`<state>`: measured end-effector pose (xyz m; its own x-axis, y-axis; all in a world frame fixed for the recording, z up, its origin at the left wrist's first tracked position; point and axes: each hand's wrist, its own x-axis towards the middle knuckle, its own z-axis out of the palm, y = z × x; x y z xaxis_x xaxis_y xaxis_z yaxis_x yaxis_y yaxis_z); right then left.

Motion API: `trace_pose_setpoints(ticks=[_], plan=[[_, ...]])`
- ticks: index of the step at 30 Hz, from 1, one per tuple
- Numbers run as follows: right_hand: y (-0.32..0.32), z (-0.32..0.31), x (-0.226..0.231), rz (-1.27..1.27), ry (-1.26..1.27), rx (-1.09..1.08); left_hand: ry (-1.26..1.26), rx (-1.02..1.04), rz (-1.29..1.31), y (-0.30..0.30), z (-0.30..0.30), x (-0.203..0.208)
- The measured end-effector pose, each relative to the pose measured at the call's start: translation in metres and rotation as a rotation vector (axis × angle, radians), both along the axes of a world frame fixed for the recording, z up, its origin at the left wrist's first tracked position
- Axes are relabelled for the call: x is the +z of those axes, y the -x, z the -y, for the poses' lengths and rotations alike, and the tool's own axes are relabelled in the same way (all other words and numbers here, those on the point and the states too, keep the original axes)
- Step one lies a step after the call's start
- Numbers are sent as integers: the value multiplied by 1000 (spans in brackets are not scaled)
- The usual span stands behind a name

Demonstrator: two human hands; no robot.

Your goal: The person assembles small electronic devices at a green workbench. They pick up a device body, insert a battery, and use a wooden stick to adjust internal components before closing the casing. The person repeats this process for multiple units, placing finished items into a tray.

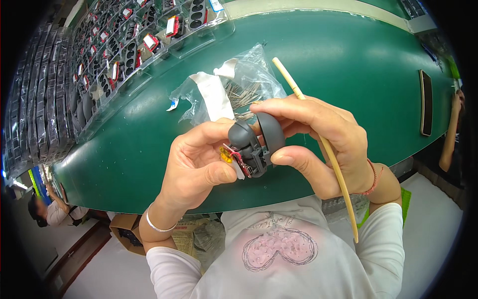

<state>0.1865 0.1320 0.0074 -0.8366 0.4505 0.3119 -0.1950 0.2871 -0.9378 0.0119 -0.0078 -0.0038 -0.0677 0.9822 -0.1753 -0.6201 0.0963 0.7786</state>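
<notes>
Between the fingers and thumb of my left hand [185,167] is a dark grey plastic assembly [242,135] with a rounded end. A small red circuit board [238,158] and a yellow part [225,154] show on its near left side. My right hand [336,127] pinches a curved dark grey cover [271,133] by its edges, right against the assembly; whether the two are joined I cannot tell. A thin wooden stick [342,185] also runs through my right hand, its lower end over my sleeve. Just beyond my hands lies a clear plastic bag [261,67] with thin metal pins [244,94].
At the far left, a clear compartment tray [214,31] holds many grey parts and red boards. Stacked trays [37,99] stand left of it on the green table [348,60]. A phone-like dark slab [425,102] lies at right. Other people appear at both sides.
</notes>
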Motion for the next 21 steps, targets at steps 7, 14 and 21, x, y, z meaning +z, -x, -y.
trace_pose_setpoints(ticks=[7, 14, 21], plan=[[0, -2, -1, -6, -56, -8, 39, 16, -35, -1, -1, 3], [0, -4, 1, 23, -139, -17, 47, 36, -82, -1, 0, 3], [0, -2, -2, -14, -132, -18, 0, 51, -141, -3, 1, 0]])
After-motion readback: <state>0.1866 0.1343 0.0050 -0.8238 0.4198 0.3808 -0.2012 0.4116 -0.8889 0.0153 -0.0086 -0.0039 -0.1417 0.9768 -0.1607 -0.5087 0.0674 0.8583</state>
